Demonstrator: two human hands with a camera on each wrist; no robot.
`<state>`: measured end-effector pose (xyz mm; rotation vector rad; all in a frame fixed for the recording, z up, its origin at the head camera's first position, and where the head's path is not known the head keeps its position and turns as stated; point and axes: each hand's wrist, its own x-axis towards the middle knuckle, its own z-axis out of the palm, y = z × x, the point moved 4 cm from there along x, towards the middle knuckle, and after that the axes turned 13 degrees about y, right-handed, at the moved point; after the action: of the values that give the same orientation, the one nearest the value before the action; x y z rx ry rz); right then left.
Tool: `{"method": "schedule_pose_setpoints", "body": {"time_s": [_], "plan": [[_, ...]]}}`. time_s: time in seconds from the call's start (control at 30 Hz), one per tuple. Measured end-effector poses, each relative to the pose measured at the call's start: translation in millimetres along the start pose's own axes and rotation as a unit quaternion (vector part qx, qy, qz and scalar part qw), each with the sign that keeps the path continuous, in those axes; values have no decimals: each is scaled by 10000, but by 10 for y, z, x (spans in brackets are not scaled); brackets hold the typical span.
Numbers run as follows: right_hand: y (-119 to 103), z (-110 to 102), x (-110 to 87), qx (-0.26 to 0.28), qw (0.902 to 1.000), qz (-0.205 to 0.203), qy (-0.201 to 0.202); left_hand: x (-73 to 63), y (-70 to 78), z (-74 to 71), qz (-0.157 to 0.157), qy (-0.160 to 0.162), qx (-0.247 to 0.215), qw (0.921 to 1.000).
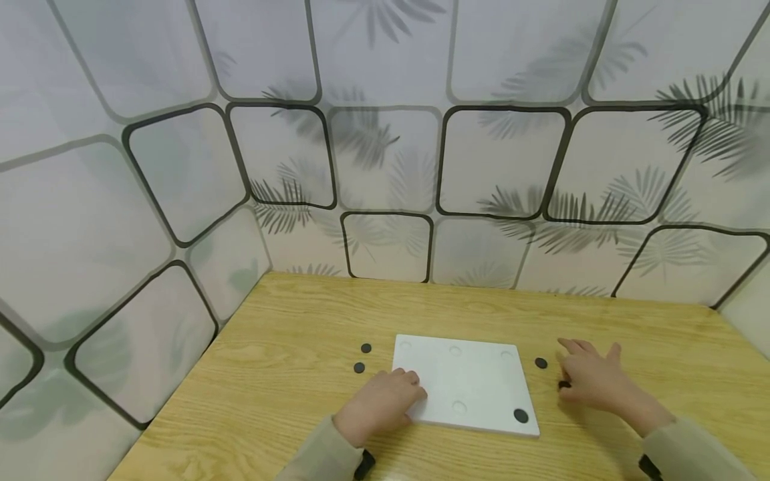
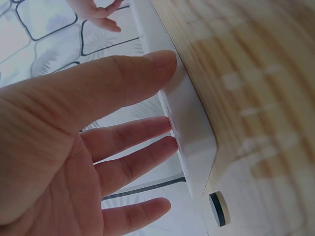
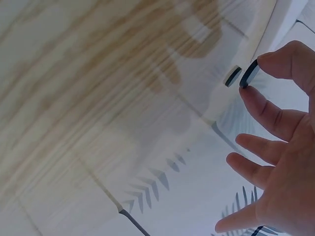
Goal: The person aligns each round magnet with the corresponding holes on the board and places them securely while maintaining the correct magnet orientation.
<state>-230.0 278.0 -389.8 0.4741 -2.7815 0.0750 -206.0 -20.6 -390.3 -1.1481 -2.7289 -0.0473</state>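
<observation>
A white rectangular board [image 1: 472,381] with shallow round recesses lies on the table. One black disc [image 1: 521,415] sits in its front right recess. My left hand [image 1: 385,401] rests at the board's front left corner. In the left wrist view its thumb [image 2: 162,61] touches the board's side edge, and straight fingers [image 2: 147,155] meet the upper face. To the board's right, my right hand [image 1: 592,377] pinches a black disc [image 3: 250,73] between thumb and a finger, just above the table. Its other fingers are spread. Another black disc [image 1: 541,363] lies on the table beside this hand.
Two loose black discs, one farther back [image 1: 366,348] and one nearer [image 1: 359,367], lie left of the board. The wood-grain table [image 1: 289,321] meets a patterned curtain or wall covering [image 1: 385,160] at its back and left.
</observation>
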Motion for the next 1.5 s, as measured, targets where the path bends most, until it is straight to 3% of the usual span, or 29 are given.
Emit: {"method": "schedule_pose_setpoints", "body": {"time_s": [0.4, 1.0, 1.5], "plan": [[-135, -31, 99, 134, 9998, -97, 145, -1, -12, 24, 85, 34, 30, 10000], [-375, -9, 429, 357, 9989, -248, 153, 0, 2, 6, 51, -57, 73, 9999], [-483, 98, 657, 384, 9985, -348, -155, -7, 11, 2, -3, -30, 16, 10000]]}}
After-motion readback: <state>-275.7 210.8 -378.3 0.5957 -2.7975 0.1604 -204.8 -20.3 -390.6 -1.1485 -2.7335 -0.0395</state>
